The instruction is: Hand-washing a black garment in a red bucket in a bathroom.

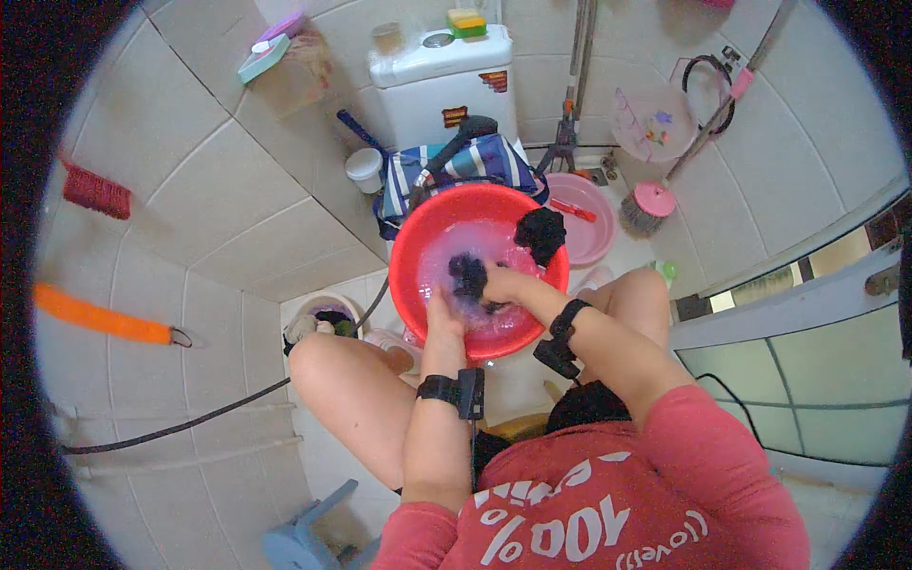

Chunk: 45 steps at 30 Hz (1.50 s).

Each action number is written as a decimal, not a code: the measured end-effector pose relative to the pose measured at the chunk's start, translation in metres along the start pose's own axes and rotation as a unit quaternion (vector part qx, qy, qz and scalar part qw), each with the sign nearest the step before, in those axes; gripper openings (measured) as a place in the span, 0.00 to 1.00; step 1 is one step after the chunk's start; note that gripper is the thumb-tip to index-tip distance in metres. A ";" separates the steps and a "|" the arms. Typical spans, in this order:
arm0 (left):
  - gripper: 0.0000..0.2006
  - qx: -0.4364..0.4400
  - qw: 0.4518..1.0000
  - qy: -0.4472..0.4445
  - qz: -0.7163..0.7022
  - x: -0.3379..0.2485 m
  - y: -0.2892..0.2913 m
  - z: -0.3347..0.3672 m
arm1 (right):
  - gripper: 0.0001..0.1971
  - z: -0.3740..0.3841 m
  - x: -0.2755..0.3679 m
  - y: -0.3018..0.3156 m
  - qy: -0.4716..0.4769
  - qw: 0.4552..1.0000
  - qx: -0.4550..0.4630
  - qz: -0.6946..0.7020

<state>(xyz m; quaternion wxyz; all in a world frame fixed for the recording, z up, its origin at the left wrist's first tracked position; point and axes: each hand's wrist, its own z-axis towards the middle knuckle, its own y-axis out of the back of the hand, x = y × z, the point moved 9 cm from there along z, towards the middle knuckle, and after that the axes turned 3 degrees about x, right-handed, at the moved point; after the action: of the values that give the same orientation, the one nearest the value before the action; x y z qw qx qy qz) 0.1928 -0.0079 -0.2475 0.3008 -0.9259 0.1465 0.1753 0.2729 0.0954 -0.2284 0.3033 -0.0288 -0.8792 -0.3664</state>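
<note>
Black cloth [465,275] lies bunched beyond our left hand [441,311], against our nearer right hand [503,284]; we cannot tell either's grip.

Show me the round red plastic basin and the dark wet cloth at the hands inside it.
Round red plastic basin [406,275], head view: left inner wall.
Dark wet cloth [466,275], head view: bunched middle.

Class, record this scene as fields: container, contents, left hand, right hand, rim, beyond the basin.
Container: red basin
Contents: sudsy water and a dark cloth
Left hand: inside the basin, near the dark cloth; grip unclear
Right hand: at the dark cloth, fingers partly hidden
Rim: black bundle on the right side
Beyond: pink basin, striped bag, white toilet tank
</note>
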 end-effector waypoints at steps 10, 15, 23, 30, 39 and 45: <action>0.18 0.183 0.968 -0.063 -0.161 -0.013 -0.008 0.060 | 0.16 -0.073 0.120 0.031 0.275 0.955 -0.111 -0.024; 0.18 0.150 0.981 -0.069 -0.104 -0.034 -0.028 0.053 | 0.17 -0.101 0.132 0.053 0.188 0.964 -0.185 0.010; 0.17 0.113 0.991 -0.075 0.008 -0.019 -0.034 -0.013 | 0.23 -0.039 0.093 0.029 0.085 0.989 -0.114 0.035; 0.16 0.084 0.969 -0.095 0.211 -0.061 -0.012 0.017 | 0.22 -0.016 0.043 0.053 0.103 0.978 -0.177 0.049; 0.19 0.092 0.947 -0.035 0.305 -0.065 -0.014 -0.007 | 0.22 -0.032 0.018 0.022 0.211 0.953 -0.127 -0.177; 0.21 0.114 0.945 0.003 0.307 -0.045 0.014 0.073 | 0.16 0.019 -0.016 -0.010 0.062 0.980 -0.009 -0.189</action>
<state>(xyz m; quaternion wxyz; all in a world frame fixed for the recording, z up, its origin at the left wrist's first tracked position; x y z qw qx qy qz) 0.1303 0.0334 -0.2916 0.3356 -0.7958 0.4440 0.2386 0.2736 0.1035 -0.2540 0.2821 0.1581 -0.8447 -0.4264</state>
